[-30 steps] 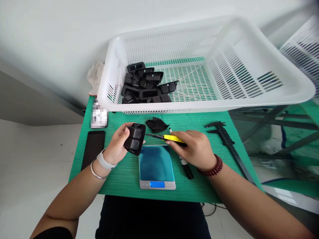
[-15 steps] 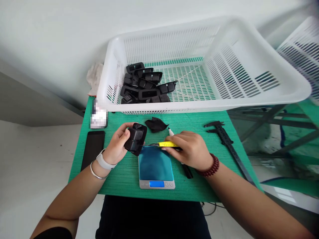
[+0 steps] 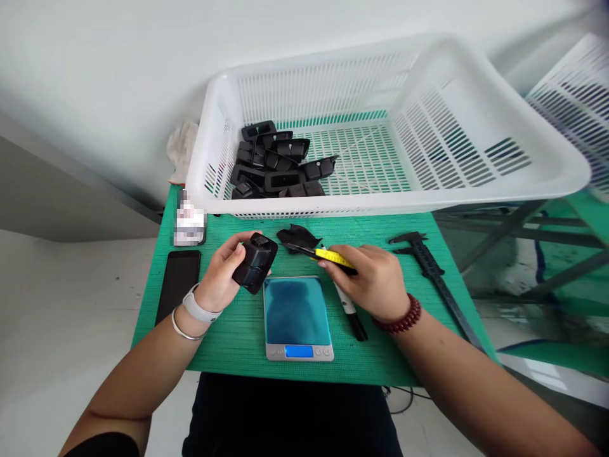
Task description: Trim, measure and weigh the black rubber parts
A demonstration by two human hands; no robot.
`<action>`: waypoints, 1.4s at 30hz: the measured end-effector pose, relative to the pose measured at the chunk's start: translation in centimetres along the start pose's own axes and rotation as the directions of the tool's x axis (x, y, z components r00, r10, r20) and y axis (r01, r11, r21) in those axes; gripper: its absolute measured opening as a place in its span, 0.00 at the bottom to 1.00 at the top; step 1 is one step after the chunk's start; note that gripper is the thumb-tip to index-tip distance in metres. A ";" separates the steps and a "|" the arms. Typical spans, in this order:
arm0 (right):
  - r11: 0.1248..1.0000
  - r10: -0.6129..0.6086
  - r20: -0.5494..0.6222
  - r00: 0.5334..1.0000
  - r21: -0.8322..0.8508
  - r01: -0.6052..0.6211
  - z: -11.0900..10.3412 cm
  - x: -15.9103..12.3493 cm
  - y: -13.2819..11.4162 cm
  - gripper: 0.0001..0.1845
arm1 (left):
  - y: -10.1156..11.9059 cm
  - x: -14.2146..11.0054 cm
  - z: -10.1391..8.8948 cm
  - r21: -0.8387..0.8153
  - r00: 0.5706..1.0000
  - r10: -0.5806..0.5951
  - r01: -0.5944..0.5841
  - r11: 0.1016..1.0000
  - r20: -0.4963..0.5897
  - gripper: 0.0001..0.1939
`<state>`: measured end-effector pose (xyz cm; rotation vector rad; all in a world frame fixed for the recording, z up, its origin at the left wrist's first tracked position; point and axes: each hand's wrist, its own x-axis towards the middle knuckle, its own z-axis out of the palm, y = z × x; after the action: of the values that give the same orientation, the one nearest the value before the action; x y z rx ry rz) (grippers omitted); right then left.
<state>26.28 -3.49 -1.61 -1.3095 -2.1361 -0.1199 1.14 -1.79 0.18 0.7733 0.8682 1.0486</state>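
Observation:
My left hand (image 3: 223, 266) is closed around a black moulded plastic part (image 3: 257, 261), held up left of the scale with its boxy side showing. In my right hand (image 3: 368, 279) is a yellow utility knife (image 3: 335, 258), its blade pointing left and apart from the part. Below the blade tip lies a crumpled black scrap of cloth or film (image 3: 297, 236). A digital scale (image 3: 297, 314) with a blue-green top and lit display sits between my hands. Partly under my right hand is a white marker with a black cap (image 3: 349, 311).
A large white plastic basket (image 3: 380, 202) stands at the back, with several similar black parts (image 3: 276, 158) in its left side. A black caliper (image 3: 435, 273) lies at right. A dark phone (image 3: 178, 285), a partly blurred item (image 3: 189, 222) and a glove (image 3: 182, 149) are at left.
The knife has moved away from the black part, up and to the right, with its blade now over the black scrap. My left hand has shifted slightly left with the part.

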 end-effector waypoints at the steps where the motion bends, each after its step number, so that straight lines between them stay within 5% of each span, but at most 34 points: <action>1: 1.000 0.007 -0.003 1.000 0.002 -0.007 0.0 0.0 0.0 0.18 | 0.0 0.0 0.0 0.000 1.000 0.000 0.000 1.000 -0.003 0.20; 15: 0.996 -0.045 0.048 0.998 0.082 0.041 0.2 -0.1 0.0 0.19 | 0.1 0.0 -0.1 -0.013 1.000 -0.016 0.017 1.000 0.010 0.21; 20: 0.999 0.036 0.042 0.998 0.010 -0.037 0.2 -0.2 0.1 0.19 | 0.0 0.1 -0.2 0.011 1.000 0.002 -0.001 1.000 -0.026 0.21; 31: 0.993 -0.039 0.069 0.997 0.117 0.030 0.0 -0.1 0.0 0.20 | 0.3 0.3 -0.4 0.062 0.994 -0.003 0.010 0.998 -0.107 0.17; 42: 0.966 -0.056 0.120 0.991 0.258 0.024 -0.2 -0.1 -0.1 0.20 | 0.6 0.1 -0.8 -0.014 0.998 -0.047 0.048 0.999 0.047 0.20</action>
<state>26.30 -3.68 -1.51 -1.1488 -2.1982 0.2230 0.23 -1.38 0.32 0.7584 0.8346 0.9903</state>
